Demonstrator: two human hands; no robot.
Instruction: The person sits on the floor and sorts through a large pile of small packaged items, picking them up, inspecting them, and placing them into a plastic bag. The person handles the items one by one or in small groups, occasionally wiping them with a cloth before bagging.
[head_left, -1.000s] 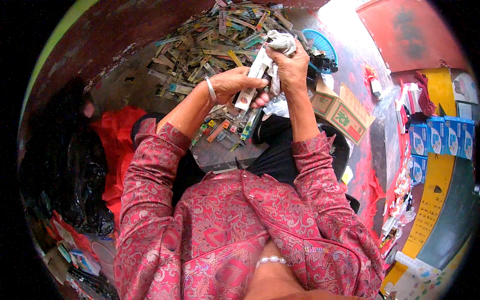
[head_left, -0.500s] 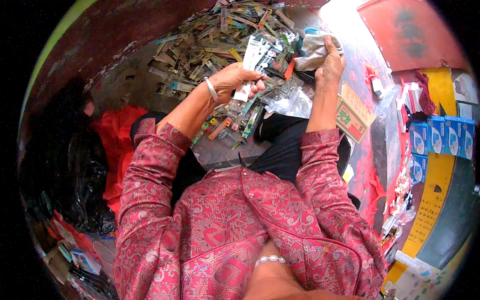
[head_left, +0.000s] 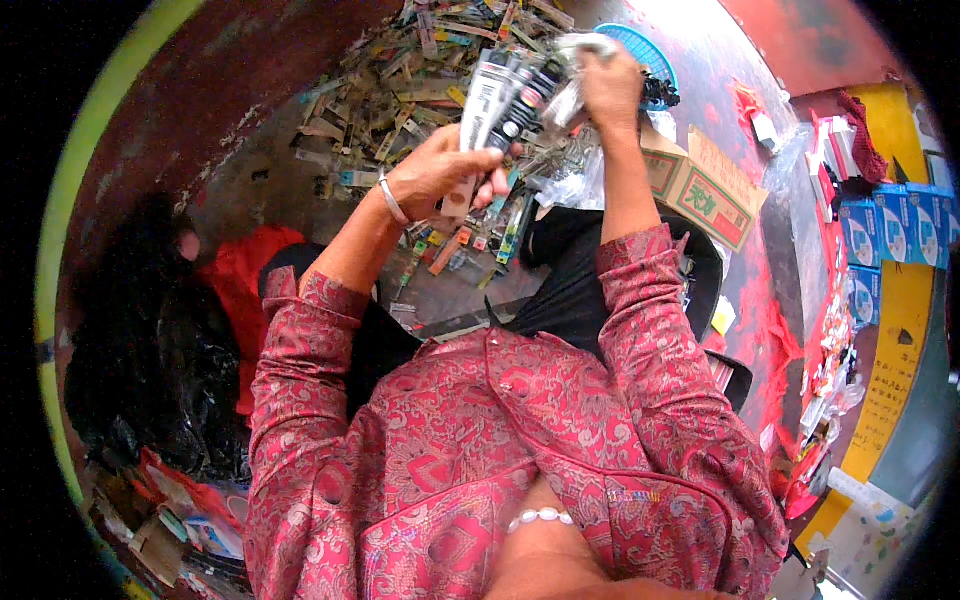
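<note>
Head view: left hand (head_left: 440, 173), fingers closed, grips flat, fanned packs (head_left: 486, 98); right hand (head_left: 613, 92), fingers curled, clutches crumpled pale cloth (head_left: 586, 44).

Area type: apparent informal workshop or packing space; exact kind not determinable. Indicators: heap of slim packets (head_left: 420, 92), upper centre; cardboard box (head_left: 712, 200), upper right; blue packages (head_left: 892, 222), right; black plastic bag (head_left: 165, 350), left.

A person's 2 hands (head_left: 436, 176) appear with at least 2 slim packages (head_left: 486, 98), 1 pale cloth (head_left: 587, 43), 1 white wristband (head_left: 391, 200), 1 beaded necklace (head_left: 540, 517), 1 blue basket (head_left: 648, 57), 1 cardboard box (head_left: 713, 205), at least 4 blue boxes (head_left: 893, 226) and strewn packets (head_left: 383, 112) too numerous to count.
</note>
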